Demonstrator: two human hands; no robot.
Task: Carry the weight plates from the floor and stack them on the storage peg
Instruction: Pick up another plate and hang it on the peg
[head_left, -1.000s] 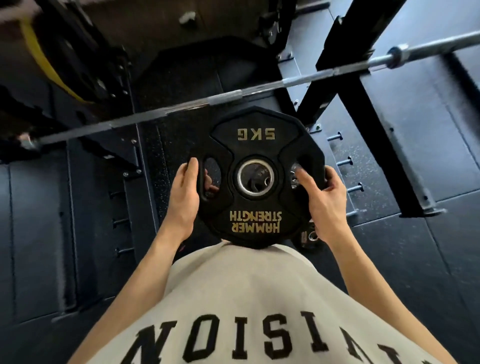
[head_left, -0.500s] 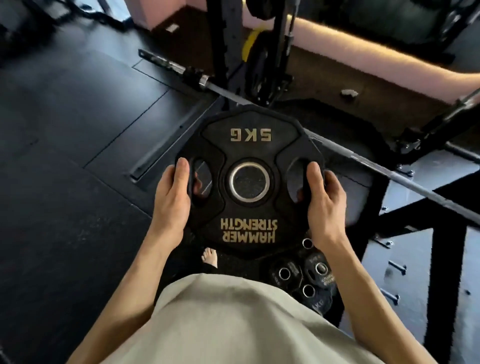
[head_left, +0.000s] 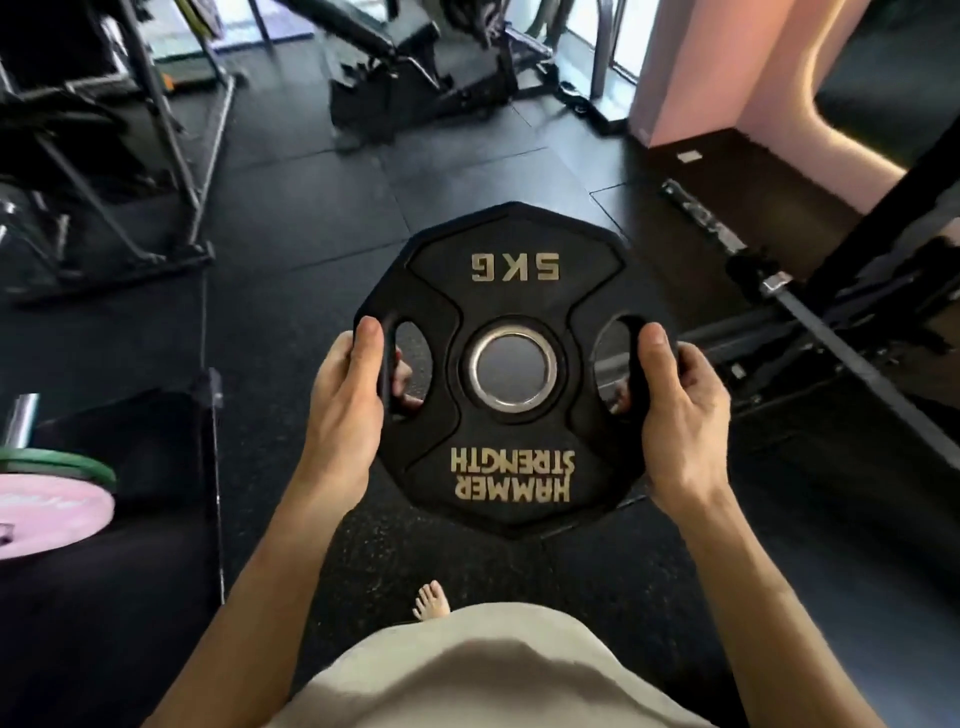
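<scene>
- a black, many-sided rubber weight plate (head_left: 511, 374) with gold "5kg" and "hammer strength" lettering and a steel-ringed centre hole is held in the air in front of the person's body, above the dark speckled rubber floor (head_left: 322, 218), its face turned up toward the camera.
- the plate sits between the two hands, one at each side grip slot.
- the left hand (head_left: 345, 410) grips the plate's left edge: thumb laid along the rim on top, fingers curled through the left slot, tips showing inside it.
- the right hand (head_left: 680, 415) grips the right edge likewise, thumb on the rim, fingers wrapped round the outer bar of the right slot.
- a bare foot (head_left: 431, 603) shows on the floor below the plate.
- to the left lie a pink round plate (head_left: 47, 514) and a green plate (head_left: 57, 465) just behind it.
- a steel barbell (head_left: 810, 322) lies to the right, well apart from the held plate.
</scene>
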